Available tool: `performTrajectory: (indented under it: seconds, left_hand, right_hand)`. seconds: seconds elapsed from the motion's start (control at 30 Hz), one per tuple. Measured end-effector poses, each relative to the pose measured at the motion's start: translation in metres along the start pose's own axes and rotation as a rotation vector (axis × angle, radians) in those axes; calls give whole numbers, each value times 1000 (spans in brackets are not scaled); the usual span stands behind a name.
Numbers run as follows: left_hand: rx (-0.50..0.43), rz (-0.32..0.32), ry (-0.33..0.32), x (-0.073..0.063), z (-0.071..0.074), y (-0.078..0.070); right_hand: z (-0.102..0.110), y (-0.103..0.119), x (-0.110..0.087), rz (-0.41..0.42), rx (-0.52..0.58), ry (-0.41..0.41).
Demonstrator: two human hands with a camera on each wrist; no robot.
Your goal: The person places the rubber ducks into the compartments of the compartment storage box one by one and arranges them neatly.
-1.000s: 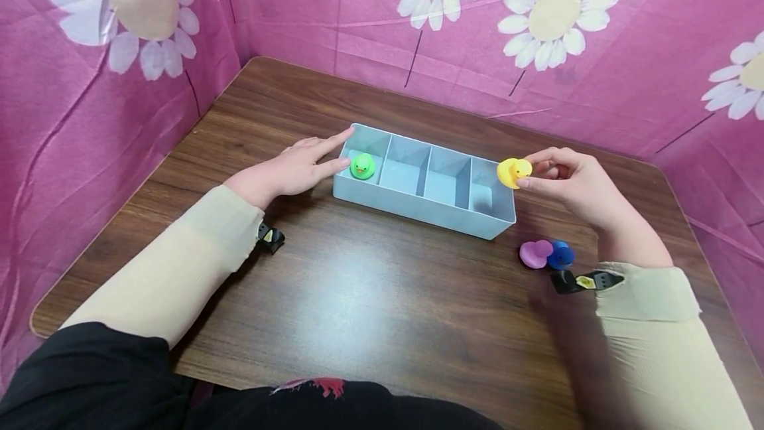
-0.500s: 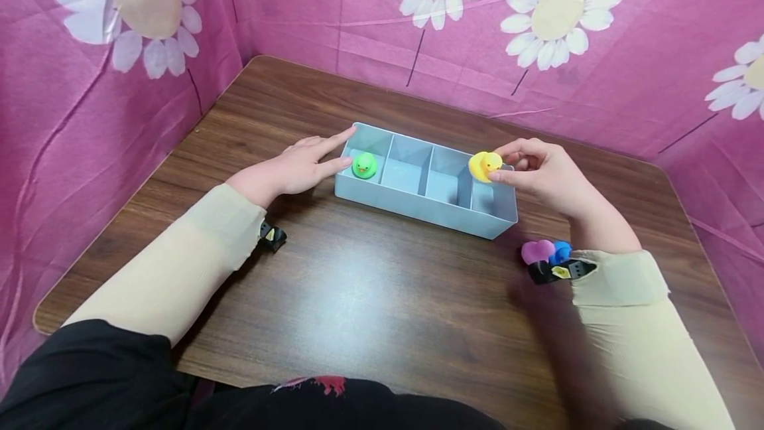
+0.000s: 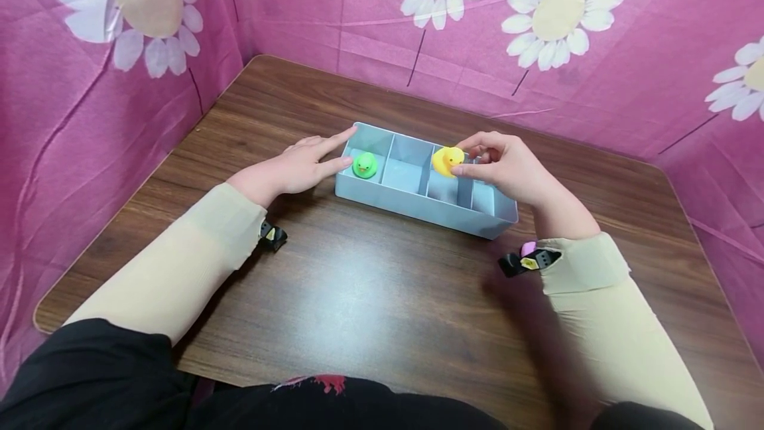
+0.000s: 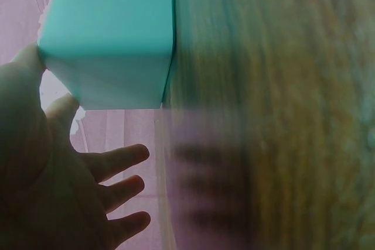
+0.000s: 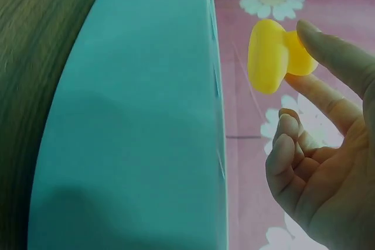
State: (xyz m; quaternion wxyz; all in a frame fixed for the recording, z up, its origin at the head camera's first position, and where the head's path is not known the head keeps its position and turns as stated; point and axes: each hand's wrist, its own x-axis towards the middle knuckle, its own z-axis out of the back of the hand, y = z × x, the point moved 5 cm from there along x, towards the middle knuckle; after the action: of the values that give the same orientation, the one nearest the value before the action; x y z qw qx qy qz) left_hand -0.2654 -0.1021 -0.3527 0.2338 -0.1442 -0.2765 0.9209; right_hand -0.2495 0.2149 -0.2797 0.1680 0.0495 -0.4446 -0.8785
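A yellow rubber duck (image 3: 448,161) is pinched between the thumb and index finger of my right hand (image 3: 507,164). It is held above the third compartment from the left of a light blue divided box (image 3: 418,210); the right wrist view shows the duck (image 5: 268,57) above the rim level. A green rubber duck (image 3: 365,165) sits in the leftmost compartment. My left hand (image 3: 292,166) touches the box's left end with thumb and index finger, and its other fingers (image 4: 126,159) are extended beside the box.
On the wooden table (image 3: 358,297), a pink duck (image 3: 528,248) shows partly behind the right wrist's black camera mount (image 3: 530,261). Pink cloth with daisies (image 3: 442,52) hangs behind and beside the table.
My right hand has carried the yellow duck left, from the box's right end to over the third compartment. A blue duck beside the pink one is now hidden by my right arm.
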Motion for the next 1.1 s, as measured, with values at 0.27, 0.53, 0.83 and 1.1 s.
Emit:
performTrajectory:
  seconds: [0.27,0.53,0.83,1.1]
  left_hand:
    - [-7,-1,-3,0,0,0]
    - [-12,4,0,0,-1,1]
    - [-16,10,2,1,-1,1]
    - [-19,12,3,0,0,0]
  right_hand:
    - [-18,1,11,-31,28,19]
    - [-25,-4,18,-55,38,27]
    - [-35,-5,22,-41,37,33]
    - [-42,-7,27,-84,12,29]
